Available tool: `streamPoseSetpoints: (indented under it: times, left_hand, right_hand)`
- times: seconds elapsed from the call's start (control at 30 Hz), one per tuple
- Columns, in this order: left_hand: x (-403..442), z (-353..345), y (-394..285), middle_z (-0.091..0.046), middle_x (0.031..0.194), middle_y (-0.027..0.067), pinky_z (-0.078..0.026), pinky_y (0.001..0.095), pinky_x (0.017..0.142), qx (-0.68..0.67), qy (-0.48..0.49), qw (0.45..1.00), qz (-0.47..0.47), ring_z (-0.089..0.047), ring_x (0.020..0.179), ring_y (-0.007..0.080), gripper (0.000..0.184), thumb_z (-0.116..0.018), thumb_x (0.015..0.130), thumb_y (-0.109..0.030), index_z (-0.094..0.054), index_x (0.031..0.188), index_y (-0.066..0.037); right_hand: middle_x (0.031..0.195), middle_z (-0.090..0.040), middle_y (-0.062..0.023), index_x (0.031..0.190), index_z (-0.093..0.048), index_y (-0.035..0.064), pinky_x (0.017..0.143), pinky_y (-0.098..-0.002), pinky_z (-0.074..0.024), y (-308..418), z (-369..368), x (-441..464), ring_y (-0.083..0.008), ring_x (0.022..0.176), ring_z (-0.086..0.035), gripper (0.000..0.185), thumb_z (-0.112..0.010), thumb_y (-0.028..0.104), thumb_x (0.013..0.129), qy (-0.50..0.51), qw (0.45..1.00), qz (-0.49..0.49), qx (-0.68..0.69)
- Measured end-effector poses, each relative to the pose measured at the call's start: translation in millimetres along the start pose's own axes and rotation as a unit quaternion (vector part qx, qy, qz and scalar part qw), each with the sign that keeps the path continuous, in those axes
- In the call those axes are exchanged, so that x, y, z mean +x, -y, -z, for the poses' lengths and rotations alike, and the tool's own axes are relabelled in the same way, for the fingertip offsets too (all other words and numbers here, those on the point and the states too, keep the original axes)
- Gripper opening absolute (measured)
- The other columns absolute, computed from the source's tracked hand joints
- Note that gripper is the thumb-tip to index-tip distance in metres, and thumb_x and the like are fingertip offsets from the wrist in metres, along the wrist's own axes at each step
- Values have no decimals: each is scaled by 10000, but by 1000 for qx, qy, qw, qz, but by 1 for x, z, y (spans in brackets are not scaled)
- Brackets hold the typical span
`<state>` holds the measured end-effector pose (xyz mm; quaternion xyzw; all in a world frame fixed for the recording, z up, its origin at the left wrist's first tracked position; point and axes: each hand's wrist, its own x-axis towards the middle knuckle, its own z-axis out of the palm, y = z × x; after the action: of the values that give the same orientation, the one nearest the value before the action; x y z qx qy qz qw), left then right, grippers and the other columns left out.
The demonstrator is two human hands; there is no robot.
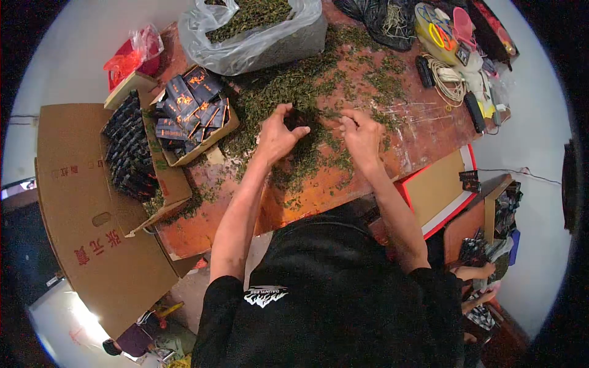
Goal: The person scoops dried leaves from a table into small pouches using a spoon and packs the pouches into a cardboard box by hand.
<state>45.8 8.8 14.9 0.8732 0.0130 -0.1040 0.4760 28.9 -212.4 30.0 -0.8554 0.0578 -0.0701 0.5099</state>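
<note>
Dried green leaves, like loose tea (294, 86), lie spread over the reddish-brown table (343, 193). Over the pile, my left hand (279, 136) curves its thumb and fingers around a small dark packet (298, 118), whose outline is hard to make out against the leaves. To its right, my right hand (363, 136) has thumb and forefinger pinched together, with leaf bits at the tips. Left of my hands stands a small carton (205, 145) heaped with black packets with orange print (184, 101). A large clear plastic bag (270, 58) of the same leaves is at the back.
A bigger cardboard box (98, 245) with rows of black packets (129, 153) stands at the left. Coiled cable (451, 83), yellow-handled scissors (438, 35) and a black bag (392, 30) lie at the back right. Another person's hands (481, 271) handle packets at lower right.
</note>
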Motion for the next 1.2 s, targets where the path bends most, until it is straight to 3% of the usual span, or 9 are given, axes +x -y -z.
streamPoseSetpoints:
  times: [0.07, 0.27, 0.37, 0.57, 0.77, 1.07, 1.2]
  left_hand:
    - [-3, 0, -9, -650, 1275, 251, -495, 422, 1018, 6, -5, 1000, 10, -635, 1191, 368, 774, -869, 738, -303, -544, 1349, 44]
    - [-6, 4, -9, -643, 1294, 251, -495, 413, 1018, 9, 6, 1000, 24, -631, 1201, 356, 778, -867, 746, -290, -532, 1365, 40]
    - [-5, 0, 3, -693, 1125, 213, -517, 371, 897, 25, -21, 999, -8, -673, 999, 264, 746, -882, 740, -349, -558, 1277, 54]
    - [-15, 11, -20, -576, 1387, 287, -433, 416, 1104, 18, 0, 999, 36, -553, 1320, 367, 870, -874, 756, -337, -479, 1404, 90]
    - [-15, 10, -10, -534, 1449, 272, -405, 402, 1137, -10, 11, 999, 46, -515, 1364, 352, 902, -882, 752, -306, -453, 1429, 108]
    - [-16, 3, 1, -671, 1219, 226, -513, 398, 936, 19, -27, 999, 13, -663, 1052, 320, 807, -896, 735, -300, -523, 1358, 53]
    - [-14, 0, 7, -678, 1203, 224, -518, 403, 924, 34, -40, 998, -16, -671, 1039, 326, 770, -894, 735, -319, -544, 1321, 37]
  right_hand:
    - [845, -747, -183, 1012, -733, -26, 688, -377, -566, -9, -5, 0, -237, 712, -743, 156, -655, 51, 900, -17, 999, 28, -5]
    - [843, -755, -135, 1058, -734, -30, 592, -316, -564, 11, 2, -4, -169, 650, -713, 168, -639, 33, 935, -4, 993, -59, 102]
    - [878, -742, -93, 1086, -731, -41, 619, -264, -567, 9, 5, -4, -108, 697, -674, 187, -619, 38, 958, 1, 989, -79, 123]
    - [898, -741, -107, 1092, -718, -51, 618, -263, -563, 1, 9, -2, -112, 702, -668, 184, -614, 29, 963, 1, 986, -105, 127]
    - [865, -749, -113, 1077, -734, -26, 626, -281, -579, -6, 13, 0, -131, 705, -703, 191, -608, 61, 961, -10, 988, -86, 129]
    - [883, -745, -102, 1093, -721, -34, 622, -270, -561, 19, 27, -2, -107, 704, -664, 190, -600, 37, 965, -7, 981, -118, 154]
    - [889, -735, -108, 1102, -713, -47, 615, -258, -547, 20, 31, -3, -99, 704, -651, 193, -603, 31, 965, -19, 974, -109, 196]
